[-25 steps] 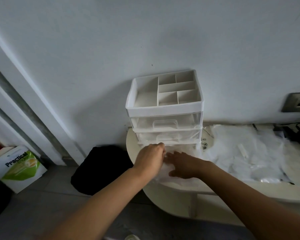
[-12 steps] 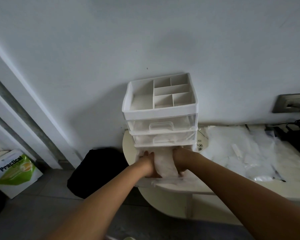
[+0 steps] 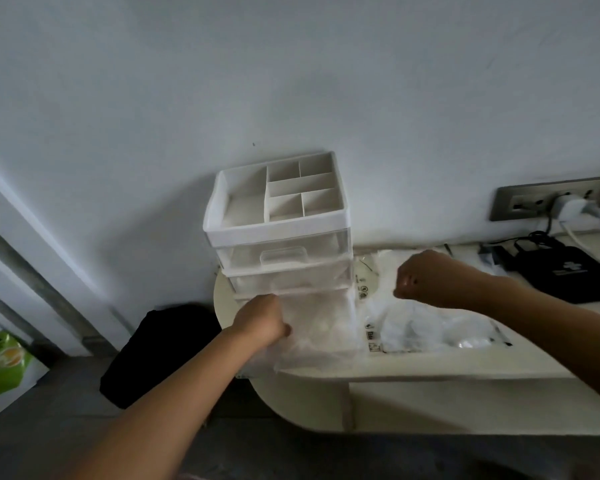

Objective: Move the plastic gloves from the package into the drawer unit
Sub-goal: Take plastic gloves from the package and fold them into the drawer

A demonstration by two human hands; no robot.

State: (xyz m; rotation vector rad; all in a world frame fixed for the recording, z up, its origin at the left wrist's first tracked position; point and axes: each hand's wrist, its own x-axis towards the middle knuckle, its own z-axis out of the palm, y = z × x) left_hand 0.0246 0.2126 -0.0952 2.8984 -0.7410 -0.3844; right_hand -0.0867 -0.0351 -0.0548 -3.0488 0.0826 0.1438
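Your left hand grips translucent plastic gloves, the white plastic drawer unit just beyond it; your right hand hovers fisted, seemingly empty, over the clear package.

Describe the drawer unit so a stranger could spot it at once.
Find the pale wall; against it, on the rounded left end of the cream shelf, stands the drawer unit. Unlike the flat plastic package beside it, it is a white box with clear drawers and a divided open tray on top.
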